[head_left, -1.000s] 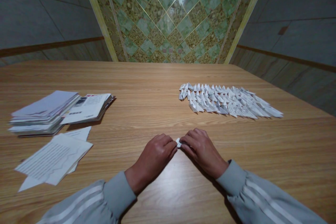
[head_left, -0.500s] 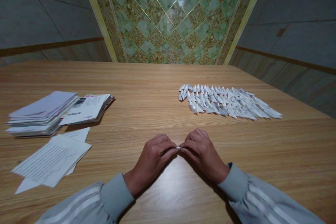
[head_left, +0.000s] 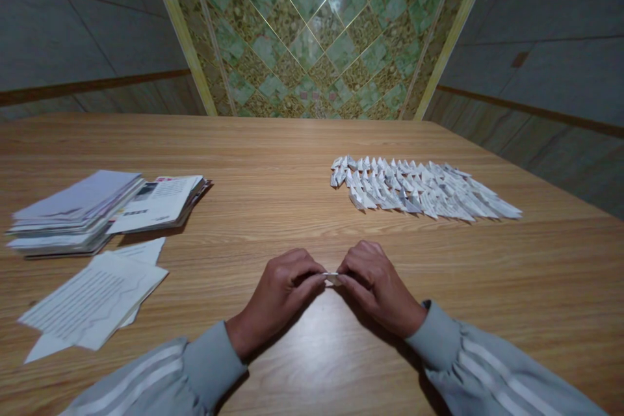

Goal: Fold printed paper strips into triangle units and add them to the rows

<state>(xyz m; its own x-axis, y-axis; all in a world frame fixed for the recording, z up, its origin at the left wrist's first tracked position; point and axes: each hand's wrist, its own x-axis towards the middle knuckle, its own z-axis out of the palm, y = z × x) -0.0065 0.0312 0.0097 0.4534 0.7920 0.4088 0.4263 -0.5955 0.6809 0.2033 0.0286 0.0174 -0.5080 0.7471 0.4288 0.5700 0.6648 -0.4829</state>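
Observation:
A small folded white paper (head_left: 331, 278) is pinched between my two hands near the middle of the table. Its left end is held by the thumb and fingers of my left hand (head_left: 287, 283). On its other end my right hand (head_left: 377, 283) has a similar pinch. Only the short middle part of the paper shows; the fingers cover both ends. Beyond my right hand lie rows of folded paper pieces (head_left: 414, 188) with pointed tips, set close together.
On the wooden table (head_left: 263, 169), a stack of paper sheets (head_left: 73, 208) stands at the left, with a second printed pile (head_left: 158, 201) against it. Loose printed sheets (head_left: 92, 299) overlap nearer to me. A tiled wall (head_left: 312, 32) rises behind the table.
My hands have moved slightly apart, and more of the small paper shows between the fingertips. The camera view has shifted very slightly.

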